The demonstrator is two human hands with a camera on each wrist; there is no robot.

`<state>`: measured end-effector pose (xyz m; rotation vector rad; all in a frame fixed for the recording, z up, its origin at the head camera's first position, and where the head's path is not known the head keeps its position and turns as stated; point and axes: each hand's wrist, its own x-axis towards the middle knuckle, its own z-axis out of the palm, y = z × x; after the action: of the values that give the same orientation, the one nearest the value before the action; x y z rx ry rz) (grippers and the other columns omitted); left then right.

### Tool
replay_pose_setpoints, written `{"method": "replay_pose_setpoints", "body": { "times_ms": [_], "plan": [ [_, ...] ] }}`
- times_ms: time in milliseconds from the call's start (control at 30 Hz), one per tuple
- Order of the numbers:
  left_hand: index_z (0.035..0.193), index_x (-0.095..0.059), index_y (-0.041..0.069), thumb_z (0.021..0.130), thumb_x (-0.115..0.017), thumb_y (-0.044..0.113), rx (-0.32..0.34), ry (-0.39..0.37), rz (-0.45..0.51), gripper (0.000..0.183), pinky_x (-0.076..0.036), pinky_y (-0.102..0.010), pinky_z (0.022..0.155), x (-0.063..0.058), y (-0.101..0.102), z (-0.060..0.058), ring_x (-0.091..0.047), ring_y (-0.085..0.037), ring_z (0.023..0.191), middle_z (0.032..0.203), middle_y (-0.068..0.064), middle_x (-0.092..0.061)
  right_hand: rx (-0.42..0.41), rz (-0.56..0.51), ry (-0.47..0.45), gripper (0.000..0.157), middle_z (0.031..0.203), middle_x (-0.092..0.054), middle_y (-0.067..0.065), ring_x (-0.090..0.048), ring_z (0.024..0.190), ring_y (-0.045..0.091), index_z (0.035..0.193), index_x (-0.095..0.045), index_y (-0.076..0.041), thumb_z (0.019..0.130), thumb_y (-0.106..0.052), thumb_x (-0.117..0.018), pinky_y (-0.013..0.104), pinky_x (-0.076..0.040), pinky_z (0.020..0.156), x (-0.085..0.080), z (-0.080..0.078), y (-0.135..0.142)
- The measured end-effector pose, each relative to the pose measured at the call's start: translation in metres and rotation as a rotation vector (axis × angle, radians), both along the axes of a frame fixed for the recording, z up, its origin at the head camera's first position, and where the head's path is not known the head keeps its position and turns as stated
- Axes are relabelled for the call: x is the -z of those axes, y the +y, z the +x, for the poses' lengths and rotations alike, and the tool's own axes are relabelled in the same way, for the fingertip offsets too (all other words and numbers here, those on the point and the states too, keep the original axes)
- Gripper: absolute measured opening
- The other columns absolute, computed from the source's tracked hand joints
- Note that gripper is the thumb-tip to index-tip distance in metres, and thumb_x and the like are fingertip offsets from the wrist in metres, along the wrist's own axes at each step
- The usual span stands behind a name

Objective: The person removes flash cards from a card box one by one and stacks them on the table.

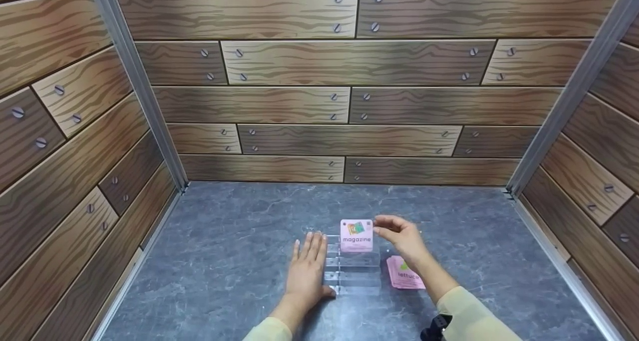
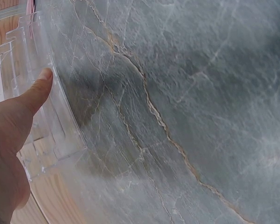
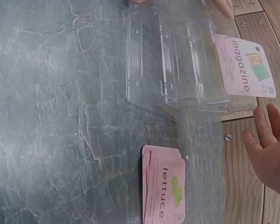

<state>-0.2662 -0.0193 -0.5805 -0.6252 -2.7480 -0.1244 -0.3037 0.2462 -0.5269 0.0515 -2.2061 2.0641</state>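
A clear plastic tiered rack (image 1: 357,277) stands on the dark marbled surface. A pink card printed "magazine" (image 1: 356,235) stands upright in its top, rearmost tier. My left hand (image 1: 308,268) lies along the rack's left side, its fingers straight and its thumb (image 2: 39,91) against the front part. My right hand (image 1: 402,236) is beside the right edge of the magazine card, fingers slightly bent. In the right wrist view a small gap shows between those fingers and the card. A pink stack of cards with "lettuce" on top (image 3: 163,186) lies right of the rack, partly hidden by my right forearm in the head view.
Wood-plank-patterned walls (image 1: 289,101) with metal corner posts (image 1: 564,81) enclose the surface at the back and both sides. A black device (image 1: 437,327) sits at my right sleeve. The rack's lower tiers show no cards.
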Motion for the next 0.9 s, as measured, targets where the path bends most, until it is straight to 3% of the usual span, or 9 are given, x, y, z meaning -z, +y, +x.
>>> {"method": "replay_pose_setpoints", "body": {
  "times_ms": [500, 900],
  "plan": [
    [0.163, -0.038, 0.002, 0.053, -0.095, 0.069, -0.01, 0.018, -0.033, 0.141, -0.028, -0.056, 0.127, 0.001, 0.0, -0.002, -0.032, -0.034, 0.157, 0.169, -0.017, -0.037, -0.042, -0.011, 0.002, 0.034, 0.121, -0.072, 0.025, -0.068, 0.102, 0.015, 0.125, -0.068, 0.015, 0.091, 0.01, -0.074, 0.023, -0.059, 0.09, 0.013, -0.004, -0.012],
    [0.163, -0.038, 0.002, 0.053, -0.095, 0.068, -0.01, 0.024, -0.029, 0.14, -0.027, -0.055, 0.127, 0.0, -0.001, -0.001, -0.033, -0.034, 0.157, 0.168, -0.017, -0.038, 0.098, 0.036, 0.027, 0.025, 0.099, -0.075, 0.016, -0.065, 0.088, 0.013, 0.108, -0.074, 0.013, 0.083, 0.014, -0.078, 0.018, -0.057, 0.074, 0.018, -0.008, -0.023]
  ]
}}
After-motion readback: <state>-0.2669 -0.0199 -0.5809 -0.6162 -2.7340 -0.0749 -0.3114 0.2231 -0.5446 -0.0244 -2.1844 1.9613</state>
